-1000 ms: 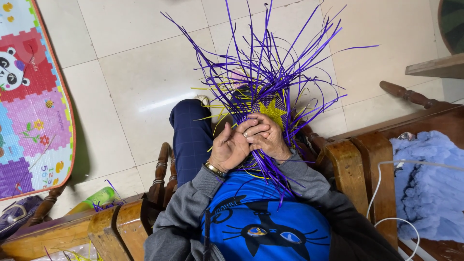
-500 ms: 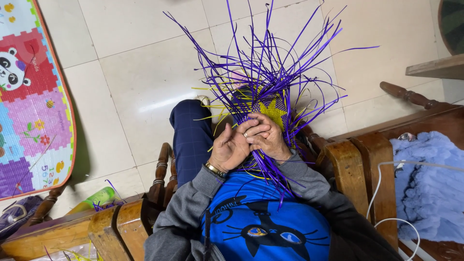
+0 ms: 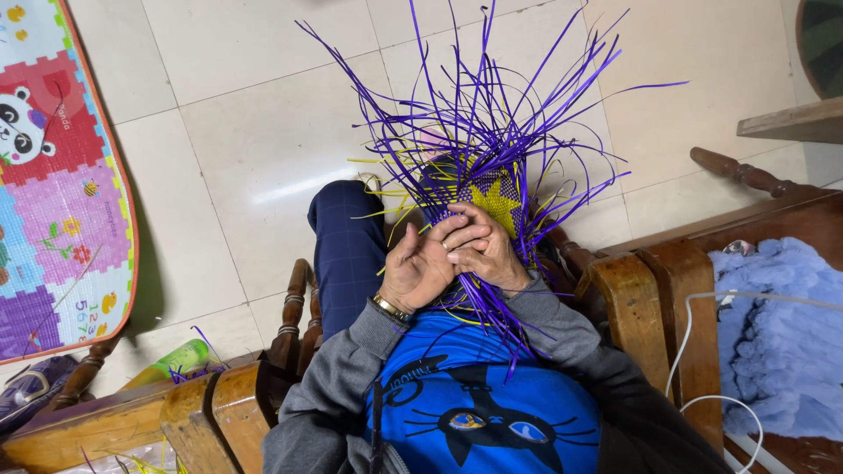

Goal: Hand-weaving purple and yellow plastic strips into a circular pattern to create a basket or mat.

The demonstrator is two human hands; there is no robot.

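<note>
— Item one?
— Woven piece (image 3: 493, 200), purple with a yellow star, on the lap; loose purple strips (image 3: 492, 96) fan upward.

— The hands?
— Left hand (image 3: 423, 265) and right hand (image 3: 488, 254), fingers curled shut, pinching strands at the weave's near edge.

— Surroundings?
— Wooden chair (image 3: 654, 298), blue blanket (image 3: 773, 333), play mat (image 3: 61, 175).

Loose purple strips (image 3: 492, 105) crowd the space from 11 to 2 o'clock.
Wooden armrests (image 3: 654, 298) wall in 3 and 8 o'clock; open tiled floor (image 3: 255, 149) lies at 10 o'clock, beside the play mat (image 3: 53, 175).
</note>
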